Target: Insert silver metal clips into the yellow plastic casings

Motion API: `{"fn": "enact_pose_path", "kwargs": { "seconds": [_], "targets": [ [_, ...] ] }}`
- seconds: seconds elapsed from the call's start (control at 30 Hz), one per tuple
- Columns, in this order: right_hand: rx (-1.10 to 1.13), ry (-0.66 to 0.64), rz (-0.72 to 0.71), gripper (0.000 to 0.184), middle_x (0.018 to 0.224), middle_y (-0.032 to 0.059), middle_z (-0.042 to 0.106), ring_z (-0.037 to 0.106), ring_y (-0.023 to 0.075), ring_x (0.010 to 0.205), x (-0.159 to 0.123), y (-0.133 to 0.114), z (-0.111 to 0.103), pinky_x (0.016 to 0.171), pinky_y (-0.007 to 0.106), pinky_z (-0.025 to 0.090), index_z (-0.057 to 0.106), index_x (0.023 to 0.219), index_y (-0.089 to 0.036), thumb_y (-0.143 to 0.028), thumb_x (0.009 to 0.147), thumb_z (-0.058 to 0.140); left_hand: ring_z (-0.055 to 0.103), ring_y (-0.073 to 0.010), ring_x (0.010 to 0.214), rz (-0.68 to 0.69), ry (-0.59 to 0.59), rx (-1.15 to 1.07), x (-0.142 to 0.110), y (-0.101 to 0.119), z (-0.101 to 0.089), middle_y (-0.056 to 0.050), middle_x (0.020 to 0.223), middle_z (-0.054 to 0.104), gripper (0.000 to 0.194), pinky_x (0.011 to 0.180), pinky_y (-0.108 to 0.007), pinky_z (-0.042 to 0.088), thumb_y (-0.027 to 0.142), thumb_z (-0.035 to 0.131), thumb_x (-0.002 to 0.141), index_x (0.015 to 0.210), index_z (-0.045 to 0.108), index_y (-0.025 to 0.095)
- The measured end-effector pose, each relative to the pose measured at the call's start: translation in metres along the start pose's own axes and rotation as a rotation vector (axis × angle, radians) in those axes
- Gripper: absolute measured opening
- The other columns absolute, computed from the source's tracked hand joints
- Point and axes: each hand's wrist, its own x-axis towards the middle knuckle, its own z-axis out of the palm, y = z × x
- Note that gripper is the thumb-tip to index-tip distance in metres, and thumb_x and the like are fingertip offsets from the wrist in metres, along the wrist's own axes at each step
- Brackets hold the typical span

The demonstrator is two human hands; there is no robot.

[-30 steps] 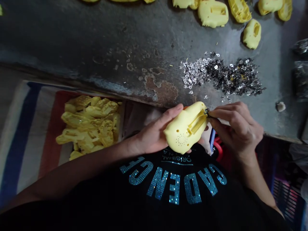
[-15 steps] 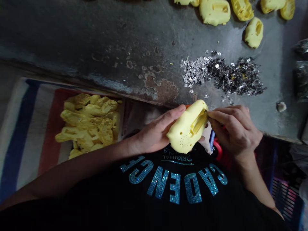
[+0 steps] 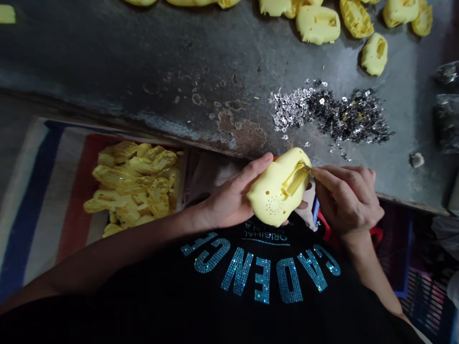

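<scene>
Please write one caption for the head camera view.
Left hand holds a yellow shell while the right hand works at its slot, below a heap of metal pieces.

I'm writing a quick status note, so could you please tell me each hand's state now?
Left hand: closed around the yellow shell.
Right hand: fingertips pinching a small metal piece at the slot's end.
</scene>
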Motion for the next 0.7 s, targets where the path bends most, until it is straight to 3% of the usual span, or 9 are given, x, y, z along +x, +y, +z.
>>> {"fn": "enact_pose_path", "kwargs": {
  "seconds": [0.17, 0.43, 0.57, 0.7],
  "targets": [
    [0.074, 0.016, 0.033, 0.049, 0.113, 0.0033, 0.092, 0.081, 0.0258, 0.088, 0.004, 0.002, -0.004, 0.076, 0.044, 0.056, 0.081, 0.147, -0.037, -0.01, 0.106, 0.083, 0.09, -0.0407, 0.119, 0.002, 0.013, -0.003, -0.004, -0.001, 0.002, -0.021, 0.152, 0.083, 0.088, 0.078, -0.041, 0.076, 0.069, 0.074, 0.108, 0.183, 0.05, 0.028],
    [0.031, 0.04, -0.058, 0.044, 0.114, 0.0015, 0.093, 0.08, 0.0235, 0.085, 0.001, 0.007, -0.002, 0.075, 0.043, 0.053, 0.085, 0.143, -0.038, -0.014, 0.106, 0.087, 0.089, -0.0391, 0.117, 0.027, 0.031, 0.008, -0.006, -0.003, 0.002, -0.02, 0.148, 0.085, 0.088, 0.079, -0.043, 0.077, 0.071, 0.078, 0.108, 0.181, 0.054, 0.029],
    [0.282, -0.078, 0.119, 0.025, 0.106, 0.0022, 0.089, 0.08, 0.0235, 0.087, 0.013, 0.004, -0.008, 0.077, 0.042, 0.061, 0.085, 0.125, -0.034, -0.016, 0.106, 0.087, 0.09, -0.0303, 0.108, 0.124, 0.095, 0.092, -0.008, -0.007, 0.008, -0.015, 0.136, 0.09, 0.08, 0.082, -0.033, 0.072, 0.072, 0.081, 0.107, 0.17, 0.069, 0.024],
    [0.373, -0.17, 0.173, 0.016, 0.096, 0.0012, 0.083, 0.075, 0.0232, 0.084, 0.024, 0.006, -0.013, 0.078, 0.042, 0.061, 0.079, 0.105, -0.03, -0.016, 0.104, 0.087, 0.088, -0.0267, 0.111, 0.198, 0.169, 0.181, -0.01, -0.01, 0.013, -0.013, 0.13, 0.091, 0.078, 0.09, -0.029, 0.069, 0.071, 0.088, 0.103, 0.162, 0.076, 0.021]
  ]
}}
